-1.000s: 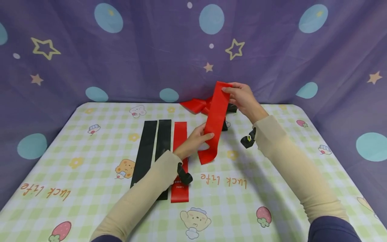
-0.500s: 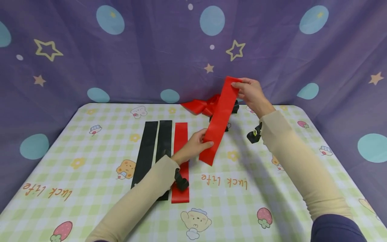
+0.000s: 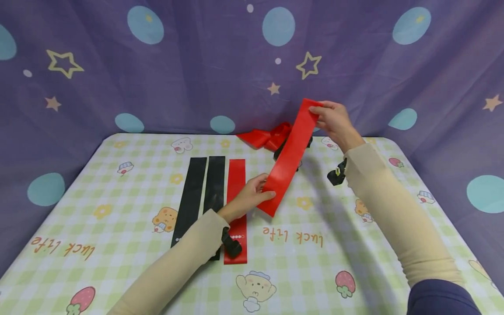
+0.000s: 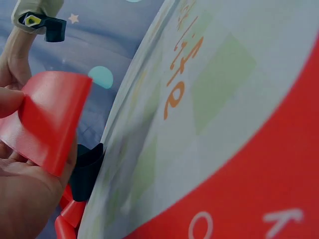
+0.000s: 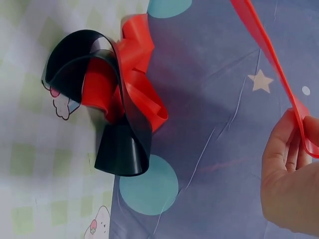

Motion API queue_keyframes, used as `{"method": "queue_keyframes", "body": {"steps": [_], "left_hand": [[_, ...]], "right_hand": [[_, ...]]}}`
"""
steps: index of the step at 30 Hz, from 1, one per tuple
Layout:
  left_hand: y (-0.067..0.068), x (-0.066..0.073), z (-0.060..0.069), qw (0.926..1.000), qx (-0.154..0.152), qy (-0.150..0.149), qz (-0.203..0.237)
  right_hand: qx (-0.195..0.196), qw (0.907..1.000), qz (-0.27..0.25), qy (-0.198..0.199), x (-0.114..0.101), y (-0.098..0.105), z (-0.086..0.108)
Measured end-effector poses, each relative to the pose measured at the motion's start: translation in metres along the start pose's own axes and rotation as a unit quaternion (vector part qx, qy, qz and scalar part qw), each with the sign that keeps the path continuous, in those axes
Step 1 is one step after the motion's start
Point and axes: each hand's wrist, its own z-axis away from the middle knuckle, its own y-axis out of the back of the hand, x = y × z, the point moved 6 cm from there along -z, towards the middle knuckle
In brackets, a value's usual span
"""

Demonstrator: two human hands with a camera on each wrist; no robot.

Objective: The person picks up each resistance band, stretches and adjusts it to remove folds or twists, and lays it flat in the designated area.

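A red strip is stretched straight and slanted above the table between both hands. My left hand pinches its lower end, the thumb on the front face; in the left wrist view the red strip curves over the fingers of the left hand. At the upper end, my right hand pinches the strip between thumb and fingers. The right wrist view shows the right hand gripping it, with the strip seen nearly edge-on.
Two black strips and a red strip lie flat side by side, partly under the left forearm. Behind the held strip, a tangled red band and a black band lie at the table's back edge, by the patterned curtain.
My right hand has moved right and slightly up, and my left hand down and slightly left. The held strip, earlier bent at its lower end, now lies straighter and more slanted.
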Motion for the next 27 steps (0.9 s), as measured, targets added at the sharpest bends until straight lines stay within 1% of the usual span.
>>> {"method": "queue_keyframes", "body": {"steps": [2,6,10,12,14,17,19,22,27], "left_hand": [[0.002,0.0,0.003,1.0,0.009,0.002,-0.001],[0.008,0.0,0.007,0.9992,0.037,0.015,-0.008],[0.012,-0.003,0.012,0.9986,0.048,0.024,0.002],[0.014,-0.005,0.015,0.9984,0.049,0.024,0.012],[0.018,-0.006,0.016,0.998,0.059,0.023,0.01],[0.027,-0.006,0.019,0.9955,0.092,0.024,-0.001],[0.035,-0.006,0.02,0.9926,0.119,0.024,-0.008],[0.046,-0.005,0.021,0.9884,0.15,0.026,-0.004],[0.059,0.003,0.021,0.9831,0.18,0.026,-0.013]], "right_hand": [[-0.001,1.0,-0.002,0.004,-0.001,0.001,0.001],[0.005,1.0,0.005,0.007,-0.003,0.004,0.002],[0.008,0.9999,0.008,0.008,-0.003,0.007,0.0],[0.008,0.9999,0.004,0.01,-0.003,0.009,-0.002],[0.007,0.9999,-0.001,0.013,-0.002,0.012,-0.003],[0.006,0.9998,-0.007,0.019,0.0,0.016,-0.004],[0.006,0.9999,-0.004,0.015,0.002,0.019,-0.003],[0.008,0.9999,0.004,0.007,0.007,0.024,-0.001],[0.007,0.9997,0.023,0.006,0.013,0.032,0.001]]}}
